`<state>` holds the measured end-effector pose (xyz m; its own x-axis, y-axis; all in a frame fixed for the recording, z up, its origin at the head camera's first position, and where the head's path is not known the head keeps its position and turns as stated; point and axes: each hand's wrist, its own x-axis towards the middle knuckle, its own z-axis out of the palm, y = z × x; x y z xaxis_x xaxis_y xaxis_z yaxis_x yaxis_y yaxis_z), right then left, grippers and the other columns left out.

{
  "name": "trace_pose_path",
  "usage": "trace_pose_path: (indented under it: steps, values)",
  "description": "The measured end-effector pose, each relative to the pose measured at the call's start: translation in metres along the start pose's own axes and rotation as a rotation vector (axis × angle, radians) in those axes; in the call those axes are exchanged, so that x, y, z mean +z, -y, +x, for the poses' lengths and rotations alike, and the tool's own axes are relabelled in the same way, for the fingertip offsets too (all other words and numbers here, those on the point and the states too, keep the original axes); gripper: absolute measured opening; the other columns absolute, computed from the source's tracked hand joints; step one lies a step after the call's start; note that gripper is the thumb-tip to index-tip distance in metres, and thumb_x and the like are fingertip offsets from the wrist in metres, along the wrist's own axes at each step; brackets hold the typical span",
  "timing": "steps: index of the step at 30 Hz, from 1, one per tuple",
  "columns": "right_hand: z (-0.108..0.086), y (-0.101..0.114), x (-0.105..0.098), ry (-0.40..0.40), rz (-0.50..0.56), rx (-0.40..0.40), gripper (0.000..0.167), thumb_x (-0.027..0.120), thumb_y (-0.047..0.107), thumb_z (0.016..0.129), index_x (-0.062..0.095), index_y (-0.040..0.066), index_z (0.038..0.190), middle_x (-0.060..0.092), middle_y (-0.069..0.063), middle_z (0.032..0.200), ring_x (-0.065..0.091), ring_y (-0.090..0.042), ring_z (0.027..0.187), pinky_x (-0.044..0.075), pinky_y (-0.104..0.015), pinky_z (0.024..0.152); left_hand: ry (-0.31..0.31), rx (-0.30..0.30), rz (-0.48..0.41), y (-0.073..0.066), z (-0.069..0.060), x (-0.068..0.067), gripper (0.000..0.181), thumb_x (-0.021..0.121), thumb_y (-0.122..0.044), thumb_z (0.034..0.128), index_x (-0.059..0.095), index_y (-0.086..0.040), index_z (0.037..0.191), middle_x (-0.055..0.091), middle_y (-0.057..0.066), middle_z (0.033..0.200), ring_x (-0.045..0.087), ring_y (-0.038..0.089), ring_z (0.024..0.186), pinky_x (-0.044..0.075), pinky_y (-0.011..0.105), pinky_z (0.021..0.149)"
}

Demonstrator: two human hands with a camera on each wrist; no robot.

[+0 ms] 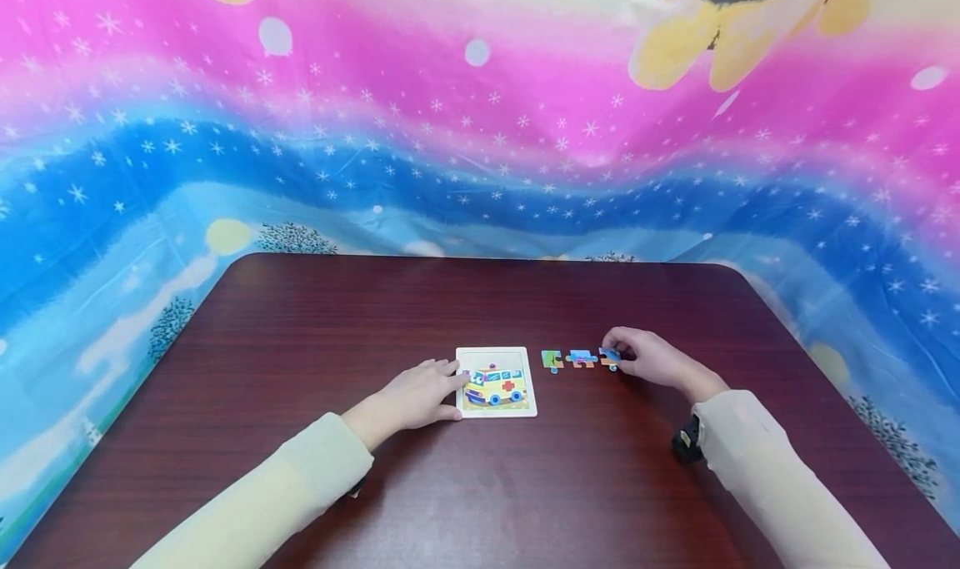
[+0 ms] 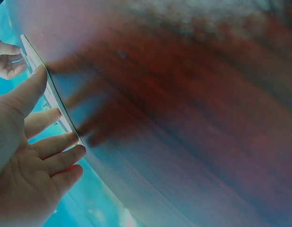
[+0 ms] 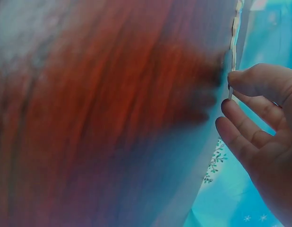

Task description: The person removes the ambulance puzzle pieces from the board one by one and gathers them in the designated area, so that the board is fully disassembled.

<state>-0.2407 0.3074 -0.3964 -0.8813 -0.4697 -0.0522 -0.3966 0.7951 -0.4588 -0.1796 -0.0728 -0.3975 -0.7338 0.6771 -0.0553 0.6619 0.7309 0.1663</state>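
A square white-rimmed puzzle board (image 1: 497, 414) with a yellow ambulance picture lies flat on the table. My left hand (image 1: 416, 392) rests at its left side, fingers spread and mostly straight, some over the edge. In the left wrist view, the thumb and fingertips touch the edge of the thin board (image 2: 56, 97). To the right of the board, puzzle pieces lie in a row: a green one (image 1: 552, 358), a blue and pink one (image 1: 582, 358) and a blue and orange one (image 1: 608, 355). My right hand (image 1: 660, 359) pinches the blue and orange piece between thumb and fingers.
The dark red-brown wooden table (image 1: 480, 486) has a glossy top with rounded far corners. A pink and blue patterned cloth (image 1: 450, 136) hangs behind it and along both sides. A black wrist device (image 1: 686, 441) shows under the right sleeve.
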Motion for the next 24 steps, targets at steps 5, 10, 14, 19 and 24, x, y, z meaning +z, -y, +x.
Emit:
trace_pose_path:
  steps: [5, 10, 14, 19, 24]
  values:
    - [-0.0013, -0.0026, -0.0006, 0.003, -0.002, -0.015, 0.026, 0.062, -0.006, 0.083, 0.056, 0.007, 0.105, 0.057, -0.008, 0.104, 0.053, -0.028, 0.096, 0.049, -0.046, 0.081, -0.002, -0.004, 0.002, 0.0000, 0.0001, 0.0008, 0.055, 0.065, -0.036, 0.0851, 0.053, -0.005, 0.129, 0.046, 0.022, 0.132, 0.041, 0.033, 0.124, 0.030, 0.041, 0.105]
    - [-0.0012, -0.0044, -0.0018, 0.006, -0.013, -0.037, 0.028, 0.064, -0.006, 0.082, 0.057, 0.006, 0.106, 0.057, -0.008, 0.103, 0.053, -0.028, 0.095, 0.049, -0.047, 0.081, 0.002, -0.010, -0.005, -0.0005, -0.0002, 0.0001, 0.055, 0.065, -0.035, 0.0851, 0.053, -0.005, 0.129, 0.046, 0.021, 0.132, 0.041, 0.033, 0.124, 0.030, 0.041, 0.105]
    - [-0.0011, -0.0059, -0.0013, 0.004, -0.023, -0.043, 0.028, 0.064, -0.007, 0.081, 0.057, 0.006, 0.106, 0.057, -0.008, 0.103, 0.053, -0.028, 0.095, 0.049, -0.047, 0.081, 0.003, -0.009, -0.007, -0.0004, -0.0004, -0.0004, 0.055, 0.065, -0.035, 0.0851, 0.053, -0.005, 0.129, 0.046, 0.021, 0.132, 0.041, 0.033, 0.124, 0.030, 0.041, 0.105]
    - [-0.0010, -0.0058, -0.0003, 0.000, -0.029, -0.032, 0.029, 0.064, -0.007, 0.081, 0.058, 0.007, 0.106, 0.057, -0.008, 0.103, 0.053, -0.027, 0.094, 0.049, -0.046, 0.081, 0.002, -0.007, -0.008, -0.0005, -0.0005, -0.0008, 0.054, 0.065, -0.034, 0.0852, 0.053, -0.004, 0.129, 0.046, 0.022, 0.132, 0.041, 0.033, 0.124, 0.030, 0.041, 0.105]
    - [-0.0009, -0.0059, -0.0010, 0.007, -0.030, -0.030, 0.029, 0.064, -0.007, 0.081, 0.058, 0.007, 0.106, 0.057, -0.009, 0.104, 0.053, -0.028, 0.095, 0.049, -0.047, 0.081, 0.010, -0.020, -0.012, -0.0014, -0.0008, -0.0009, 0.054, 0.065, -0.035, 0.0855, 0.053, -0.005, 0.129, 0.045, 0.021, 0.133, 0.040, 0.033, 0.125, 0.029, 0.041, 0.105]
